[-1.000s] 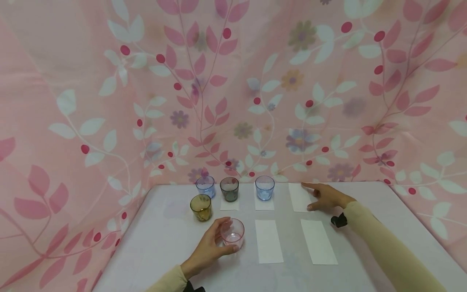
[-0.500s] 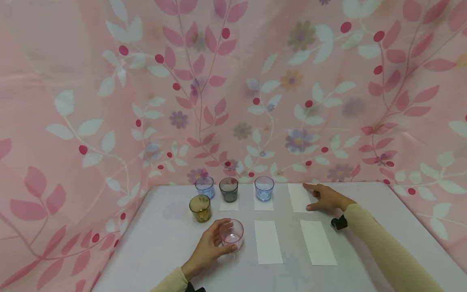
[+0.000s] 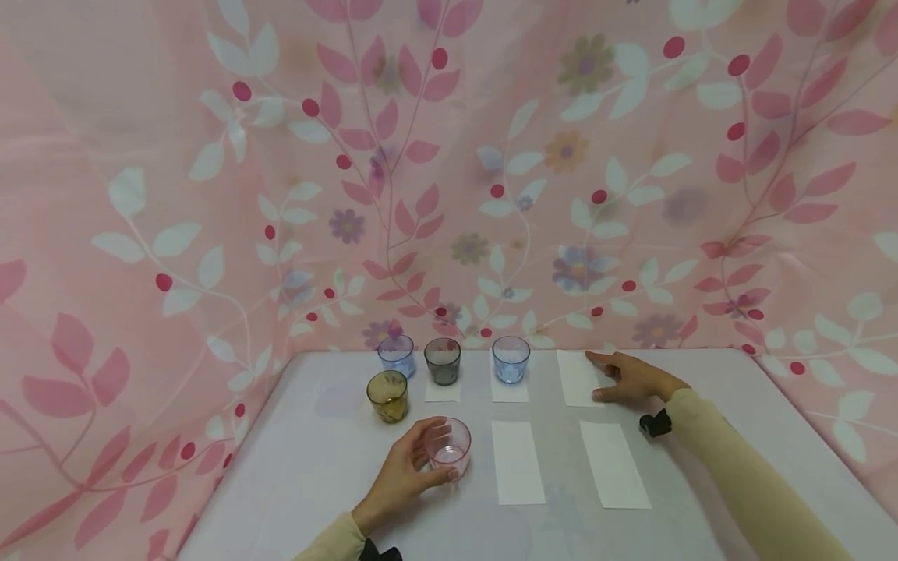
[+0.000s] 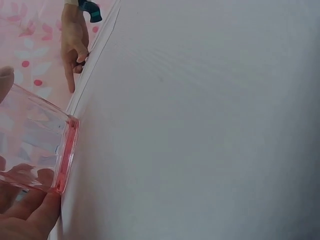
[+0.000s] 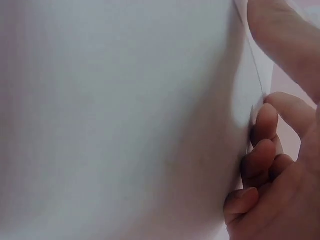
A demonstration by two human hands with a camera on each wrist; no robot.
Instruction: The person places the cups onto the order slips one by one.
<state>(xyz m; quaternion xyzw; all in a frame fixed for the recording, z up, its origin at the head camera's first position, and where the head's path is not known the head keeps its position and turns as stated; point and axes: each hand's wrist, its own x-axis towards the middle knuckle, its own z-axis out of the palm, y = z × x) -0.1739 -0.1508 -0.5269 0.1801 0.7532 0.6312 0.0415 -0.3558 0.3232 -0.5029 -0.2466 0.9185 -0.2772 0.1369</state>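
My left hand (image 3: 407, 472) grips a clear pink glass (image 3: 449, 450) at the front of the table, thumb on the near side and fingers on the far side. In the left wrist view the pink glass (image 4: 37, 142) has its thick base close to the white surface. My right hand (image 3: 634, 379) rests at the right edge of a white paper strip (image 3: 578, 382) in the back row. Its index finger reaches to the strip's far end and its thumb lies near the front end. The right wrist view shows its other fingers (image 5: 259, 157) loosely curled against the table.
A grey glass (image 3: 443, 362) and a blue glass (image 3: 510, 361) stand on back-row strips. Left of them are another blue glass (image 3: 397, 358) and an olive glass (image 3: 388, 397). Two more paper strips, a left one (image 3: 517, 463) and a right one (image 3: 615, 466), lie in front.
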